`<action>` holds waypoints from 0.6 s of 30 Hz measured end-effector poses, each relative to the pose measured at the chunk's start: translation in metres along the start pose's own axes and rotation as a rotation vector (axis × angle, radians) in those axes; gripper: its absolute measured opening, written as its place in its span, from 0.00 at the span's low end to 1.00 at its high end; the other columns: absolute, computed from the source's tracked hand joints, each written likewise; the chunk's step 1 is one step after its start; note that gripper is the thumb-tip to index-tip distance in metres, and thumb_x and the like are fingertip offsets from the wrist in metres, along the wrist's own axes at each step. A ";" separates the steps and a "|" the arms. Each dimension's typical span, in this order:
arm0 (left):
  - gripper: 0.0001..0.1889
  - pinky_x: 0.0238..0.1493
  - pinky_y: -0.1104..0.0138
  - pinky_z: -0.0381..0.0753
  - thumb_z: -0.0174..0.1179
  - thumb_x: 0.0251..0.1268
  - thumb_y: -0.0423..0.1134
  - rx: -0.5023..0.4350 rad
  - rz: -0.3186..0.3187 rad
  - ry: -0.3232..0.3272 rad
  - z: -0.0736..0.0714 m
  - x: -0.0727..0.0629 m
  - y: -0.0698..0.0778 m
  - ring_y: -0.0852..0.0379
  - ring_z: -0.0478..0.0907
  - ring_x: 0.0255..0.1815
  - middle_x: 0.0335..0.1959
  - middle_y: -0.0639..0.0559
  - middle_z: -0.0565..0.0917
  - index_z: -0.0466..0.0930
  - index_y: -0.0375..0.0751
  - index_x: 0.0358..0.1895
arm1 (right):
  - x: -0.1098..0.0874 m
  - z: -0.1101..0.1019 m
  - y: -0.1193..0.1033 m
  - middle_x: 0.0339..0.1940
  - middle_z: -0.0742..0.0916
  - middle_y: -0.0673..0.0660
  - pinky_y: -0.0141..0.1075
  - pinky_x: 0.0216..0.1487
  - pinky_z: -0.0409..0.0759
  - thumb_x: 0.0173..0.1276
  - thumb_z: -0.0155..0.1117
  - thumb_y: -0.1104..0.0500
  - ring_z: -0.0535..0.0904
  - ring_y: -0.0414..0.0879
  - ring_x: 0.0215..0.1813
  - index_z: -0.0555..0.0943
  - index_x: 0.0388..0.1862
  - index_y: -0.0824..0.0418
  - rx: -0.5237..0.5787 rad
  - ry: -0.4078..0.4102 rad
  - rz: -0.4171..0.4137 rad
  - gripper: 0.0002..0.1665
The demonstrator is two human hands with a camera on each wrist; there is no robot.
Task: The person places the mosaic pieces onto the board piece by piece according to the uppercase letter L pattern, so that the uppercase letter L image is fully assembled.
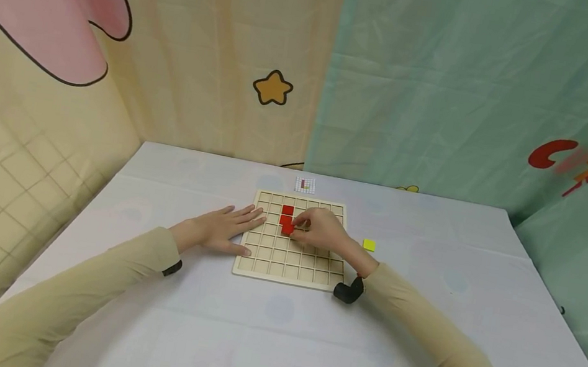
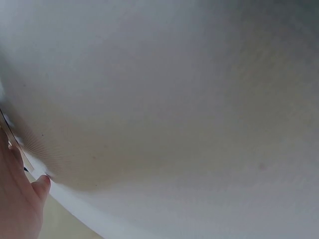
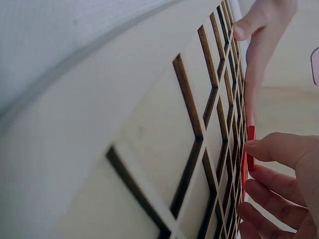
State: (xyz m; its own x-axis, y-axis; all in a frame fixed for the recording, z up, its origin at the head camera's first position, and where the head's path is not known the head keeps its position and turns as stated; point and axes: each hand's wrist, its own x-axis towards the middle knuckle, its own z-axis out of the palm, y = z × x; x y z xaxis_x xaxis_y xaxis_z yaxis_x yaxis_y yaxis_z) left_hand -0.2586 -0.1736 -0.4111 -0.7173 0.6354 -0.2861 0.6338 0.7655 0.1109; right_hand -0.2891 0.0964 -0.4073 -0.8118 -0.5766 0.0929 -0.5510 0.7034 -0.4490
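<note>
A square wooden grid board (image 1: pixel 267 256) lies on the table. Two red square tiles, the upper one (image 1: pixel 287 210) and the one below it (image 1: pixel 285 220), sit in neighbouring cells of one column. My right hand (image 1: pixel 322 230) pinches a third red tile (image 3: pixel 251 148) between thumb and finger. In the right wrist view this tile stands on edge just over the board. With fingers spread, my left hand (image 1: pixel 224 228) rests at the board's left edge. Part of that hand (image 2: pixel 22 199) shows in the left wrist view's lower left corner.
A yellow square tile (image 1: pixel 369 245) lies on the table right of the board. Behind the board is a small card (image 1: pixel 305 185) printed with a grid and coloured squares. White cloth covers the table (image 1: pixel 227 337), and patterned curtains (image 1: pixel 426 89) hang behind it.
</note>
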 end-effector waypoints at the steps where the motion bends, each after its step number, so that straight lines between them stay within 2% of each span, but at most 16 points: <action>1: 0.46 0.75 0.43 0.43 0.43 0.66 0.69 0.000 0.001 0.000 0.000 0.000 0.000 0.48 0.36 0.81 0.80 0.51 0.39 0.37 0.51 0.78 | 0.000 0.001 -0.001 0.36 0.89 0.50 0.31 0.37 0.78 0.58 0.71 0.52 0.79 0.40 0.35 0.88 0.41 0.58 0.000 -0.002 0.000 0.14; 7: 0.45 0.76 0.43 0.43 0.43 0.66 0.69 0.009 0.002 0.004 0.000 0.000 0.001 0.48 0.36 0.81 0.80 0.51 0.39 0.37 0.51 0.78 | 0.002 0.002 -0.003 0.36 0.89 0.51 0.30 0.35 0.77 0.58 0.71 0.53 0.79 0.39 0.33 0.88 0.41 0.59 -0.005 -0.004 -0.002 0.15; 18: 0.46 0.75 0.43 0.43 0.43 0.66 0.69 0.002 0.000 0.001 0.000 0.000 0.000 0.47 0.36 0.81 0.80 0.50 0.39 0.38 0.50 0.78 | 0.005 0.005 -0.004 0.39 0.90 0.51 0.32 0.39 0.79 0.59 0.71 0.52 0.81 0.40 0.36 0.88 0.42 0.58 -0.041 -0.038 0.017 0.15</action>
State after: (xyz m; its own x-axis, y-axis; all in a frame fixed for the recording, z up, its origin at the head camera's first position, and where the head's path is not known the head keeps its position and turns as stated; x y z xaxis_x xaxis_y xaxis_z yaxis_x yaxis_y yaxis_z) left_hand -0.2582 -0.1732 -0.4113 -0.7176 0.6355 -0.2851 0.6343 0.7653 0.1095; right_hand -0.2896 0.0886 -0.4090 -0.8136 -0.5791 0.0512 -0.5451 0.7293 -0.4135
